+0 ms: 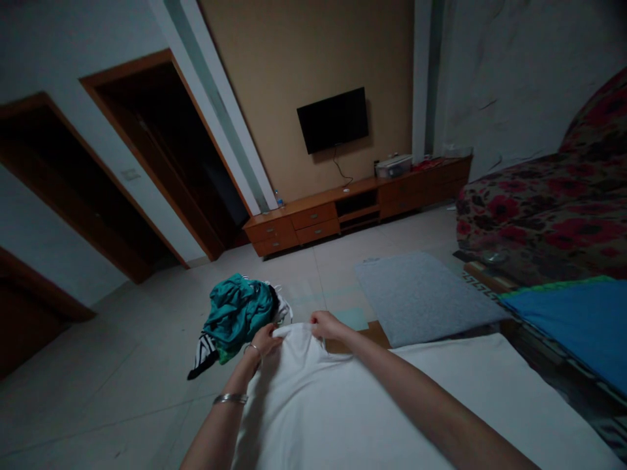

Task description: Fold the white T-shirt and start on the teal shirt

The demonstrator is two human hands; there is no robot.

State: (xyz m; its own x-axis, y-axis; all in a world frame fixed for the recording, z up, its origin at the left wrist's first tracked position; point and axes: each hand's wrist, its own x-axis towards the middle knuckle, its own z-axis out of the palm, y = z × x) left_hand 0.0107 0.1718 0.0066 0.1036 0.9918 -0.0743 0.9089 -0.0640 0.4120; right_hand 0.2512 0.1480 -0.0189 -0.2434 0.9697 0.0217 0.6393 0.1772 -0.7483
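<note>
Well, both hands on white garment

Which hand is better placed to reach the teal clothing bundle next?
Probably the left: the left hand, pinching the white garment, sits right beside the teal bundle, while the right hand lies farther away.

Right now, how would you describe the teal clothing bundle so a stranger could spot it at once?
Below the wall-mounted TV lies the tiled floor. Near the person's left hand, which pinches a white garment, sits a crumpled teal bundle. A black-and-white striped piece pokes from beneath it, unlike the plain white garment.
</note>
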